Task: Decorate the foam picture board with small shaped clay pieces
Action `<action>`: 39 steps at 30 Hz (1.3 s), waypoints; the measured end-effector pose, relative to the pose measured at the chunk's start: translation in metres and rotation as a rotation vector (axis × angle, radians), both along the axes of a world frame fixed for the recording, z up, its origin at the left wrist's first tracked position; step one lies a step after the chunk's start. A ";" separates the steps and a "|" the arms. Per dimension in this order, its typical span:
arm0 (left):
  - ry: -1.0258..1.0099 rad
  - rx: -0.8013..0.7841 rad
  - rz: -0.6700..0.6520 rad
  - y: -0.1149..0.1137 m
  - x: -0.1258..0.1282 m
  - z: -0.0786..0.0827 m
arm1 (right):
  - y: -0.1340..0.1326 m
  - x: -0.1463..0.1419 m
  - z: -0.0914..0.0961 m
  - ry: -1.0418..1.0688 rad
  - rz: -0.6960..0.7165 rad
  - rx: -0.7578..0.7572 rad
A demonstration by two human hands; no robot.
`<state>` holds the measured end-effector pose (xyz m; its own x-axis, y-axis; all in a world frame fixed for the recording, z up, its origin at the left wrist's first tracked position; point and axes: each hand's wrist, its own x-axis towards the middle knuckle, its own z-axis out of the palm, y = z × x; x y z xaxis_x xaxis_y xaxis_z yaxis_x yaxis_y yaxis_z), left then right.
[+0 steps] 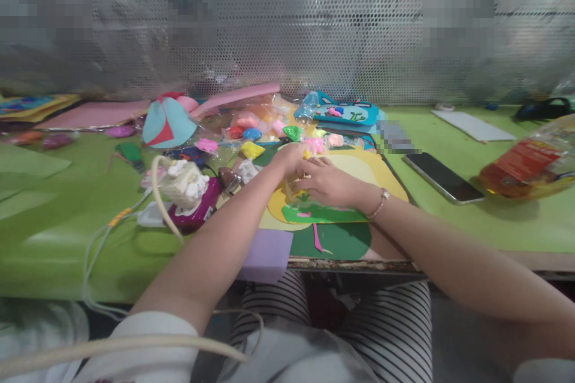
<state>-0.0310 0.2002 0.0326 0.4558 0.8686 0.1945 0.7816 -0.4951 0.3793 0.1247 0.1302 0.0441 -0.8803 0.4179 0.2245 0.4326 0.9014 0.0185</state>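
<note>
My left hand (294,160) and my right hand (330,182) meet above a yellow and green foam craft picture (348,213). The fingers of both hands are bent and drawn together; whatever is between them is too small or hidden to make out. A tiny yellow lump (306,154) shows at my left fingers, with a bright pink lump (315,144) just behind. Under the picture lies a larger yellow sheet (390,182), and a dark green sheet (345,242) sticks out nearest my lap. A pink strip (317,238) rests on the green.
Colourful bagged clay packets, including a yellow one (252,150), lie behind my hands. Left stand a purple device (197,209) and cables (101,239). A lilac sheet (267,254) overhangs the front edge. Right are a phone (442,176) and a lying bottle (527,161). Perforated metal (287,24) rises behind.
</note>
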 end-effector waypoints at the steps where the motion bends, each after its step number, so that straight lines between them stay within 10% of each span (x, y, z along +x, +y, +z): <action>1: 0.001 0.003 0.001 0.000 0.000 0.000 | 0.001 0.000 -0.001 0.004 0.003 -0.006; 39: -0.022 0.050 -0.040 0.006 -0.003 -0.008 | -0.001 -0.001 -0.003 0.082 -0.044 -0.098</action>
<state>-0.0337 0.2060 0.0251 0.4853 0.8385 0.2478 0.7524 -0.5449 0.3701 0.1232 0.1291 0.0407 -0.8413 0.4789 0.2509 0.4679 0.8774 -0.1057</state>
